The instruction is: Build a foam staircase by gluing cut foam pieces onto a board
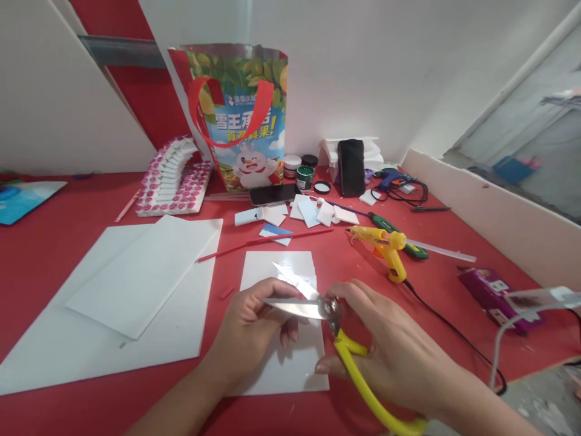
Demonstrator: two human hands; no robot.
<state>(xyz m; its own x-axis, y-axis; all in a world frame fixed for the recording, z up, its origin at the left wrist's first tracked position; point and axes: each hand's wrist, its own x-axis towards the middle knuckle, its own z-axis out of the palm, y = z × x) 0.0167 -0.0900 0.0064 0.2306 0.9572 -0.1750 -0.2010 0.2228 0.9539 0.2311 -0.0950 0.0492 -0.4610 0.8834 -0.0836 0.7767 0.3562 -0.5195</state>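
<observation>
Bare-handed work at a red desk (45,254). In the lower centre of the frame, the right hand (385,339) has its fingers wrapped about the yellow handles of the scissors (324,309), whose blades stand well apart and point leftward, a grip that appears to leave the pivot free. The left hand (252,321) has its fingers bent close by the nearer blade, presumably to steady or guide; whether they pinch anything small cannot be told. Both hands are over a white board (254,272), which probably serves as a work surface. Just beyond it lies a thin red strip (290,235), within easy reach. Right of centre, the yellow glue gun (390,257) seems propped with its nozzle raised, likely to spare the desktop. At upper right, a black phone (351,168) stands upright before a white stack (373,151), apparently leaned there for support. White panels (136,278) overlap at left, seemingly kept aside from the hands.
</observation>
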